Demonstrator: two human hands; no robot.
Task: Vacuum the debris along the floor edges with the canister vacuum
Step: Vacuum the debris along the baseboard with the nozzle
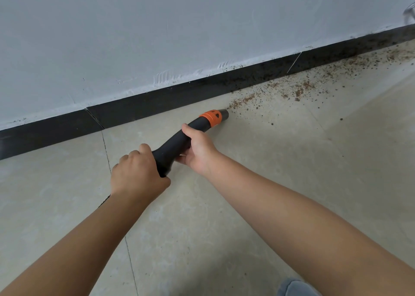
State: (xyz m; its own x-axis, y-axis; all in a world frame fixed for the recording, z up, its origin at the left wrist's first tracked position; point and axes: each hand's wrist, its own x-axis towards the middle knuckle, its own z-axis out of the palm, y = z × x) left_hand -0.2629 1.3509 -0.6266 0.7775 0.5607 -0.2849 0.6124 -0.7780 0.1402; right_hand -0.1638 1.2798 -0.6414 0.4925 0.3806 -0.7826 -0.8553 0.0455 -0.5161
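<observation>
A black vacuum nozzle [177,141] with an orange collar [211,117] lies low over the beige tile floor, its open tip [224,113] pointing right. My left hand [137,172] grips the nozzle's rear end. My right hand [199,149] holds its middle, thumb on top and fingers curled underneath. Brown crumbly debris [298,89] is scattered along the floor edge from just beyond the tip to the far right. The vacuum's hose and canister are out of sight.
A black baseboard [157,102] runs diagonally under a pale grey wall [179,26]. Floor tile joints [106,152] cross the floor on the left. A bit of grey cloth [294,288] shows at the bottom edge. A shiny object [409,15] pokes in at the upper right.
</observation>
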